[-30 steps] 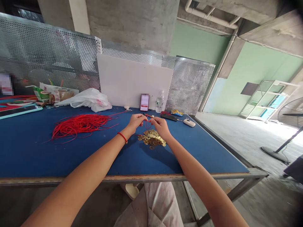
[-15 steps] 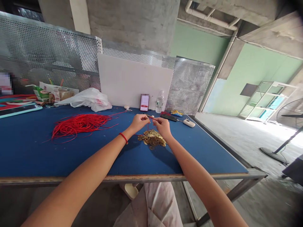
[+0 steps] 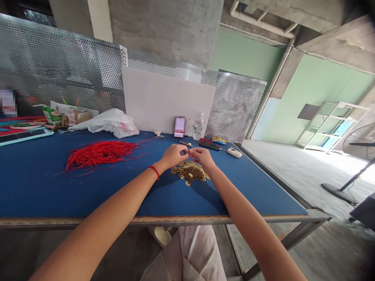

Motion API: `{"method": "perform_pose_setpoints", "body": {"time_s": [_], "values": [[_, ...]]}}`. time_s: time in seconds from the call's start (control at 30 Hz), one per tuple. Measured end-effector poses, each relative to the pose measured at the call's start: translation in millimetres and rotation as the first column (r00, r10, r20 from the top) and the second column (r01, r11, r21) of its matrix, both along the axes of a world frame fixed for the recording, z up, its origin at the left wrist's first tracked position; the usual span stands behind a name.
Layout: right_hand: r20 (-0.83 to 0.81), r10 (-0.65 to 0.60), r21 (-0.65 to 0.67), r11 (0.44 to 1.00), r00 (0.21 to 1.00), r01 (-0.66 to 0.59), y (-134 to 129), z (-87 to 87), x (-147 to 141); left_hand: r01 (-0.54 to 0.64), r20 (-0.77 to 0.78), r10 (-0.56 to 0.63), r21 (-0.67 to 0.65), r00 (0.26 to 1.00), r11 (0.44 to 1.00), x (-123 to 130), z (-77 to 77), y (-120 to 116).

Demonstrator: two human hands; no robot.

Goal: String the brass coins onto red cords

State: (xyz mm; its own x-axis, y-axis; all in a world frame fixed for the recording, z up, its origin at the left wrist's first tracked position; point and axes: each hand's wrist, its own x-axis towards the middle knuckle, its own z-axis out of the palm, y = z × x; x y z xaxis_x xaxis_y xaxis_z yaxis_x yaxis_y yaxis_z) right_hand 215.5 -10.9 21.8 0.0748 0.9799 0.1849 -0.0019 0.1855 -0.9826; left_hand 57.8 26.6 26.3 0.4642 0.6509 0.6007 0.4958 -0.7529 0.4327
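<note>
Over a heap of brass-coloured coins with holes (image 3: 191, 171), both my hands meet at the fingertips. My left hand (image 3: 175, 155), with a red cord bracelet (image 3: 154, 171) on its wrist, is closed in a pinch. My right hand (image 3: 202, 157) pinches right beside it. A little red cord (image 3: 189, 151) shows between the fingertips; most of it is hidden by the fingers. Left of the hands lies a loose bundle of red cords (image 3: 101, 155) on the blue tabletop (image 3: 117, 199).
Behind the hands are a slim pen-like tool (image 3: 184, 143), a phone (image 3: 179, 127) propped upright and a clear bottle (image 3: 198, 127). A black device (image 3: 209, 145) and a white case (image 3: 234, 152) lie right. A white plastic bag (image 3: 113, 123) sits back left.
My fingertips have come closer together and sit slightly lower. The cord that hung beneath them is now mostly out of sight. The slim tool behind now shows more clearly.
</note>
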Motion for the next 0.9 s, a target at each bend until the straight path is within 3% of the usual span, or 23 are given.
{"method": "perform_pose_setpoints", "body": {"time_s": [0.47, 0.9], "values": [[0.062, -0.021, -0.013, 1.000, 0.998, 0.021, -2.2, 1.6, -3.3, 0.019, -0.075, -0.019, 0.000, 0.997, 1.000, 0.2, -1.0, -0.8], [-0.004, -0.084, -0.010, 0.996, 0.996, 0.084, -1.0, -2.7, -3.5, 0.070, -0.110, -0.072, -0.019, 0.991, 0.997, 2.7, -1.2, -2.1]]}}
